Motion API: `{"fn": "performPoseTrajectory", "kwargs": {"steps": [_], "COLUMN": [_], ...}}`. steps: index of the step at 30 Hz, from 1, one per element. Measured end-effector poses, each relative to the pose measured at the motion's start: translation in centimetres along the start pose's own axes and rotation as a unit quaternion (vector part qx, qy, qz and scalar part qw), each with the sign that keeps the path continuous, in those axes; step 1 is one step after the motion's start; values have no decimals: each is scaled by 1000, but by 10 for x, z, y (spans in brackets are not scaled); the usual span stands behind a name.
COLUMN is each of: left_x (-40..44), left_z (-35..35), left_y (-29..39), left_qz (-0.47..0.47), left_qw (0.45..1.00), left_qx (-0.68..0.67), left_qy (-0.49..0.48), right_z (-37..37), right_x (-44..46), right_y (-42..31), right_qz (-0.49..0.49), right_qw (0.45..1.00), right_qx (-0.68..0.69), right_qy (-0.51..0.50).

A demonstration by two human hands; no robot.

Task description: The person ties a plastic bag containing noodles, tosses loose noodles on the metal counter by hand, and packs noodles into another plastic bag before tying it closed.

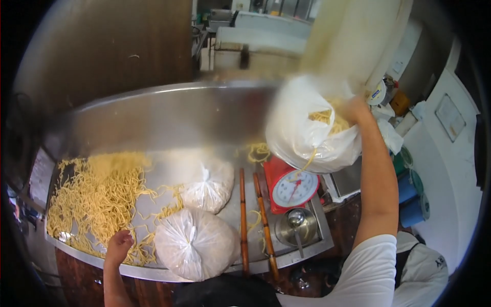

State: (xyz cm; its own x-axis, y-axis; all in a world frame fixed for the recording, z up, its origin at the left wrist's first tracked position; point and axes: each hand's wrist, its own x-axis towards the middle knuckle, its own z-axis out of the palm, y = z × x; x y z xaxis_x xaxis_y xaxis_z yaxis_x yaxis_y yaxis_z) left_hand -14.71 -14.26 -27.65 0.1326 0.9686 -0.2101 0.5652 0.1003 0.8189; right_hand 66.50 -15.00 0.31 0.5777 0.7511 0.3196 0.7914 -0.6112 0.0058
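Loose yellow noodles (97, 199) lie heaped on the left of a metal tray (169, 273). My left hand (119, 246) is at the front edge of this heap, its fingers partly curled and touching or just above the noodles. On the right, my right hand (355, 108) is at the rim of an open white plastic bag (294, 128) with noodles inside; blur hides its fingers. The bag rests above a red dial scale (295, 190), and one noodle hangs down its side. Two tied bags (197, 243), (208, 187) stand in the middle of the tray.
Two long bamboo sticks (243, 220), (266, 225) lie across the tray, right of the tied bags. A metal bowl with a ladle (296, 225) sits at the right front corner. Blue bins (413, 197) stand at the right. A person in a light shirt (422, 271) is at lower right.
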Motion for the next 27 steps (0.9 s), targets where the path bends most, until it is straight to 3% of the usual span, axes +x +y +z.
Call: {"fn": "performPoseTrajectory", "kwargs": {"steps": [1,2,4,5,7,11,14,16,19,23,25,26,27], "left_x": [1,-1,-4,-4,-4,-1,3,3,-4,-9,-12,-16,-18], "left_z": [0,0,1,0,-1,-2,1,3,7,2,-3,-6,-8], "left_y": [-2,2,13,14,13,13,18,16,25,6,0,14,33], "left_qz": [10,10,0,-2,-6,2,18,2,-19,-28,-37,-40,-68], "left_qw": [1000,1000,1000,1000,1000,1000,1000,1000,999,998,997,997,992], "left_qx": [20,22,10,8,8,-4,0,3,-49,-50,-64,-62,-106], "left_qy": [-5,-5,-8,-8,0,8,5,9,-6,6,8,9,0], "right_z": [3,-6,-39,-55,-86,-139,-170,-176,-174,-181,-188,-202,-223], "right_x": [6,-1,-16,-26,-42,-42,-51,-51,-58,-71,-106,-127,-148], "right_y": [3,-2,-10,-19,-37,-57,-93,-114,-158,-224,-276,-299,-320], "right_qz": [-28,-28,56,54,86,-32,-68,-158,-219,-269,-332,-332,-276], "right_qw": [996,996,961,961,915,934,945,903,857,834,724,724,765], "right_qx": [7,8,229,227,390,348,296,379,445,462,567,569,565], "right_qy": [-85,-87,-145,-146,-56,69,117,129,141,137,209,207,140]}}
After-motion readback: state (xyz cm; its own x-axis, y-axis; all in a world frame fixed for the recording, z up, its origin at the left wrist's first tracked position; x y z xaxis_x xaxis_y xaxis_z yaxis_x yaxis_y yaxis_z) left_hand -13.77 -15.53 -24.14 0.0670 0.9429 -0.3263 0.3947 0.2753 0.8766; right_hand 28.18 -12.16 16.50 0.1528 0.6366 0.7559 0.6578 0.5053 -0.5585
